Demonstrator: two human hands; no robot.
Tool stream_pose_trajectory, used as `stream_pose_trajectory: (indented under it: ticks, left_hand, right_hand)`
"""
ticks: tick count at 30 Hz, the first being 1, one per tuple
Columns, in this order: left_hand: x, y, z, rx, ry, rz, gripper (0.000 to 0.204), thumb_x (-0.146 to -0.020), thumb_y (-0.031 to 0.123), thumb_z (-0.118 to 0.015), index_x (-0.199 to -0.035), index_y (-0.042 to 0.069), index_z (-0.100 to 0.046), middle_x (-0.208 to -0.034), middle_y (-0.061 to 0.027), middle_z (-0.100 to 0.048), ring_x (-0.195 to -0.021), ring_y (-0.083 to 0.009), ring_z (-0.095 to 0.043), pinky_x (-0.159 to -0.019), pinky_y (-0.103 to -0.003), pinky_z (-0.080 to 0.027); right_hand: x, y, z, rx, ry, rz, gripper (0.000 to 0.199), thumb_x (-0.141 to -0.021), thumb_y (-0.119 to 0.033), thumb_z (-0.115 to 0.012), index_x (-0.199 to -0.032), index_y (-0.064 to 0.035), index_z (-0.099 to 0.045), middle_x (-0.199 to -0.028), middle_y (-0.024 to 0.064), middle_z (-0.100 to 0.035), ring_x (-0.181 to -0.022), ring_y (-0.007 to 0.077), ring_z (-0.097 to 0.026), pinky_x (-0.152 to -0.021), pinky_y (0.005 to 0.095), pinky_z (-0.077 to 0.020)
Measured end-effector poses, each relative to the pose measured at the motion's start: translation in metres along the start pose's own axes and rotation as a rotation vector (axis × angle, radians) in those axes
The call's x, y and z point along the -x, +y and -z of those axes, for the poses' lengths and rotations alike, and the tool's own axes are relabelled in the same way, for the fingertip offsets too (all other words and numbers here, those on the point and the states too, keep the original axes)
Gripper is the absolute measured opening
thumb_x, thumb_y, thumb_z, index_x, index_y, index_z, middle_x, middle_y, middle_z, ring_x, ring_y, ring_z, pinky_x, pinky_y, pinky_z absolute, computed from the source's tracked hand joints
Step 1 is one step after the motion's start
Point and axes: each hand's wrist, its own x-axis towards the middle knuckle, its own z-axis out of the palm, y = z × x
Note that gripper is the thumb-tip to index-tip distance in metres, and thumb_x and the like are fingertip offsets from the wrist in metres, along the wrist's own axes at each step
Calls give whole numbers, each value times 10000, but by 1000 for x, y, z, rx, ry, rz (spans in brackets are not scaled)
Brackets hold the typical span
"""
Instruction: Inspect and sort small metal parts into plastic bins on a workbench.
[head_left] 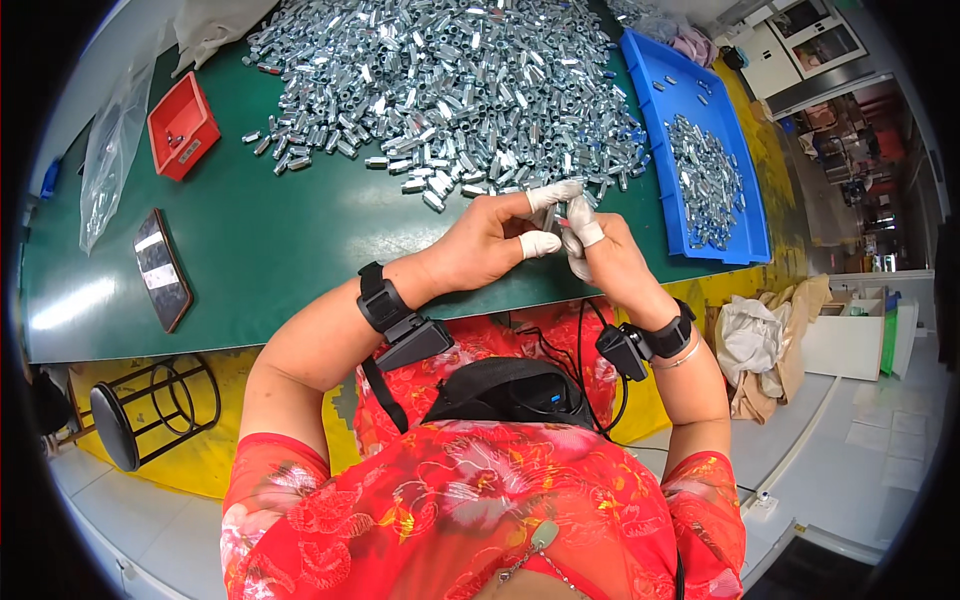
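— Red floral sleeves closest to cam, wrist trackers on both arms. Status?

— I see both hands meeting over the counter's near edge. Left hand [490,240], taped fingertips, is pinching a small metal part [549,216]; right hand [600,250] is closed in on the same piece from the other side, fingers pressed tog. Can't tell exactly what's being done to it, too small.

— Progress?

— My guess: early-to-mid. Big loose heap of silver parts [450,85] just beyond the hands is way larger than the batch in the blue tray [745,235], beyond and to the right of the right hand. So plenty left, imo.

— Surface, room?

— Green counter [300,250], yellow front. Red bin [183,126] far off beyond the left hand, dark phone-like slab [162,270] out left, clear plastic bag [110,150] beyond that. Round stool [140,410] below the left elbow, pale floor, crumpled bags [755,340] by the right arm, white cabinets [800,45] far right.
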Motion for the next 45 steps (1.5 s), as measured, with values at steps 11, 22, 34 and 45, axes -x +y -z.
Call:
stream_pose_trajectory:
  ticks: [11, 22, 34, 45]
  left_hand:
    - [1, 6, 13, 244, -79, 273, 544, -864, 124, -577, -1350, 55, -342, -999, -37, -600, -815, -80, -536, -679, -242, -458]
    - [-3, -11, -5, -129, 7, -167, 452, -906, 159, -510, -1322, 42, -375, -802, -28, -565, -597, -68, -485, -573, -205, -429]
    - [-8, 1, 11, 249, 333, 279, 455, -919, 312, -490, -1273, 40, -401, -753, -19, -528, -600, -67, -467, -586, -227, -445]
    - [-5, -5, 10, 212, 165, 348, 462, -921, 342, -471, -1254, 25, -418, -795, -53, -576, -608, -82, -512, -579, -229, -462]
  right_hand:
    - [-5, -6, -17, 352, 376, 657, 126, -898, -162, -540, -896, -38, -527, -719, 19, -572, -572, 56, -482, -508, 208, -388]
    - [6, 0, -16, -170, 201, 163, 113, -893, -121, -525, -921, -14, -503, -738, 27, -569, -632, 82, -542, -570, 226, -442]
    - [4, 14, 70, 653, 1007, 511, 138, -848, -94, -578, -958, -11, -575, -882, 123, -610, -747, 166, -575, -664, 277, -465]
    - [7, 29, 25, 593, 567, 215, 114, -797, -24, -597, -907, 3, -606, -876, 126, -623, -771, 191, -624, -702, 279, -486]
